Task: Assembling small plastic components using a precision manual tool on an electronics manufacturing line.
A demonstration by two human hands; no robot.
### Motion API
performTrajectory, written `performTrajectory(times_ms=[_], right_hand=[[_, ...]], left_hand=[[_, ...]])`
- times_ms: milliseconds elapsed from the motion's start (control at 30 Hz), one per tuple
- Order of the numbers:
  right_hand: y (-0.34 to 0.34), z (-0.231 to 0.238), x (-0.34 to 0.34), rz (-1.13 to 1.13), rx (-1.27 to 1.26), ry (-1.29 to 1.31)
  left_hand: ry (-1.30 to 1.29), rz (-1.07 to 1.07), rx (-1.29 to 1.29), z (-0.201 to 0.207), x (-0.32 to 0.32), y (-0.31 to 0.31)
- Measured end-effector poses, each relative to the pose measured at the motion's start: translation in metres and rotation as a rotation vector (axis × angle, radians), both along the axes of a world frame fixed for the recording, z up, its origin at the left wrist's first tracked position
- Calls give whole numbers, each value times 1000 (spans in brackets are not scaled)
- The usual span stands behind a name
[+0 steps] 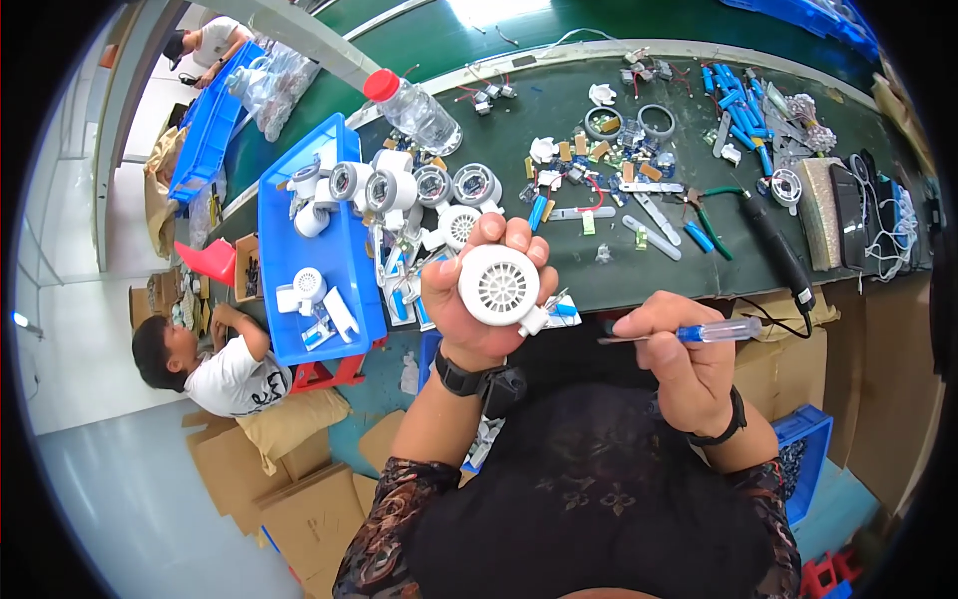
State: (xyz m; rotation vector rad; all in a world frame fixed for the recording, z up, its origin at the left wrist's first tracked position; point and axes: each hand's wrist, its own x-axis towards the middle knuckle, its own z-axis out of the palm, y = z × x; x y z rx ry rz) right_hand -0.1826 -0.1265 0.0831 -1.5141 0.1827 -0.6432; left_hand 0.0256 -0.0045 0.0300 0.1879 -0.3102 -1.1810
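Observation:
My left hand (447, 311) is closed around a small white fan head (499, 286), its round slotted grille turned up toward me. A short white stub sticks out at the fan head's lower right, and a small part with a blue piece (565, 309) shows beside it. In my right hand (694, 377) is a screwdriver (720, 330) with a clear and blue handle. Its thin shaft points left toward the fan head, with a gap between them. Beyond my left hand, several white and grey fan housings (391, 188) stand on the green bench.
A blue tray (317, 348) with fan parts lies at the left. On the bench (479, 344) are a bottle (414, 112), blue cylindrical cells (738, 105), green-handled pliers (711, 222), and a black corded tool (777, 250). A person (215, 369) sits at the left; another (212, 45) is farther back.

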Motion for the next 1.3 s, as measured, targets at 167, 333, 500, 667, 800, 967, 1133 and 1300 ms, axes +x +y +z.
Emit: performTrajectory(times_ms=[167, 333, 500, 667, 800, 967, 1133, 1300], right_hand=[[6, 5, 12, -23, -3, -27], [-1, 11, 22, -26, -235, -117], [4, 9, 25, -98, -177, -89], [9, 7, 29, -105, -56, -86], [11, 1, 32, -99, -104, -111], [14, 0, 38, -154, -163, -117], [10, 7, 37, -128, -341, -80], [10, 9, 39, -159, -503, -95]], left_hand=[[63, -34, -9, -2, -1, -2], [87, -54, 40, -4, -6, 0], [115, -66, 45, -5, -10, -1], [86, -55, 63, -4, -11, -2], [75, -44, 47, -6, -11, -3], [73, -18, 62, -4, -14, -5], [7, 32, 106, -4, -14, -3], [-26, 44, 133, -1, -16, -3]])
